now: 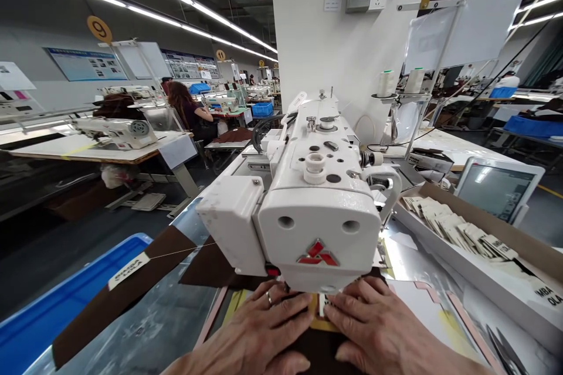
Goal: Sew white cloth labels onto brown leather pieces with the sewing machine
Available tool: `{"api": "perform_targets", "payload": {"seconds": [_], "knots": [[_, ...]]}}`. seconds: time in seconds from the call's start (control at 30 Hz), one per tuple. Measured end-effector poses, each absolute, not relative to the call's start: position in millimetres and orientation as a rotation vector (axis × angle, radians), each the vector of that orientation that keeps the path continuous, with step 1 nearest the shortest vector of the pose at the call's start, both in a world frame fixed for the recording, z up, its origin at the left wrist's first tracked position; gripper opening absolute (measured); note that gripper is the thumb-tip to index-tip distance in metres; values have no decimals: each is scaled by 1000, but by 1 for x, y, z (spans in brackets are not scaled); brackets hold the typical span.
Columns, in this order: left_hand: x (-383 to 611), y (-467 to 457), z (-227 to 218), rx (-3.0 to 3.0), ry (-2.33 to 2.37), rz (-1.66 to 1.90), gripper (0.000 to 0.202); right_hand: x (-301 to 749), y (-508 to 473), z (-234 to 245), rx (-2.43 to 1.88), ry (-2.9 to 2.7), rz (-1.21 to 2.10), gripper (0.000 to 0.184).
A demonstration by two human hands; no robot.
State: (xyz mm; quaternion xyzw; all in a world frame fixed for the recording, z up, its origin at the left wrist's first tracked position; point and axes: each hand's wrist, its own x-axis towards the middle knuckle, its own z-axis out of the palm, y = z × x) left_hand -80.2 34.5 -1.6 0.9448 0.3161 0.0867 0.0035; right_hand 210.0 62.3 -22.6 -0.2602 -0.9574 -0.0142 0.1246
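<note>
A white industrial sewing machine (316,220) stands straight ahead, its head right above my fingertips. My left hand (272,325) lies flat with its fingers stretched out, at the left edge of a yellow-edged opening (323,324). From the right, my right hand (373,319) rests flat, its fingertips beside a small white label (322,304). Dark brown fabric (319,347) shows below and between both hands. The needle area is hidden by the machine head. At the left, a brown fabric piece (90,322) bears a sewn label (129,269), with a thread trailing toward the machine.
An open box (475,269) of printed labels stands at the right, with scissors (505,351) near it and a screen (499,187) behind. A blue bin (79,287) is at the left. Thread cones (386,83) stand behind. A co-worker (189,105) sits farther back.
</note>
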Motion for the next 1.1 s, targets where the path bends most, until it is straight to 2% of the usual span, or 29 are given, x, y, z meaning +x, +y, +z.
{"api": "perform_targets", "payload": {"seconds": [0.4,0.67,0.93,1.1], "knots": [[-77,33,-1,2945,979,76,64,212,63,-31,-751,-2763,-137,42],[-73,30,3,2867,986,111,63,212,60,-25,-771,-2791,-126,41],[-81,35,-4,2851,1031,177,63,211,68,-30,-807,-2752,68,38],[-82,43,-5,2770,1098,117,67,208,75,-25,-863,-2723,190,26]]}}
